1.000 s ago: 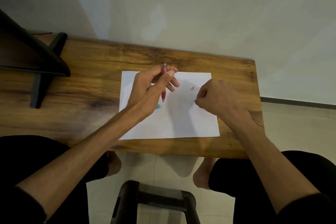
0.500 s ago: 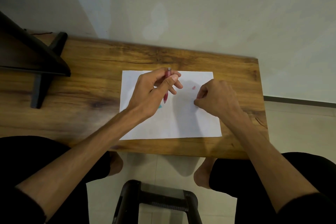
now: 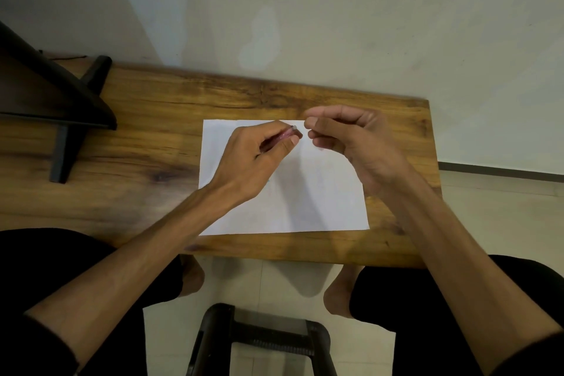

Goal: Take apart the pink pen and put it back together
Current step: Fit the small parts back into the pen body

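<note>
My left hand [image 3: 259, 156] grips the pink pen barrel [image 3: 285, 133], which lies nearly level with its grey end pointing right. My right hand [image 3: 345, 139] hovers just right of that end, thumb and forefinger pinched together a short gap away. Whether those fingers hold a small pen part I cannot tell. Both hands are above the far edge of a white sheet of paper [image 3: 320, 204] on the wooden table [image 3: 146, 137]. A small teal piece peeks out by my left wrist, mostly hidden.
A black monitor stand [image 3: 76, 107] stands at the table's left end. The pale wall rises right behind the table. A black stool frame [image 3: 259, 336] sits on the tiled floor between my knees.
My right hand has lifted off the paper and moved up and left to the pen's end. My left hand has tipped the pen from upright to nearly level. The small pink piece on the paper is gone from view.
</note>
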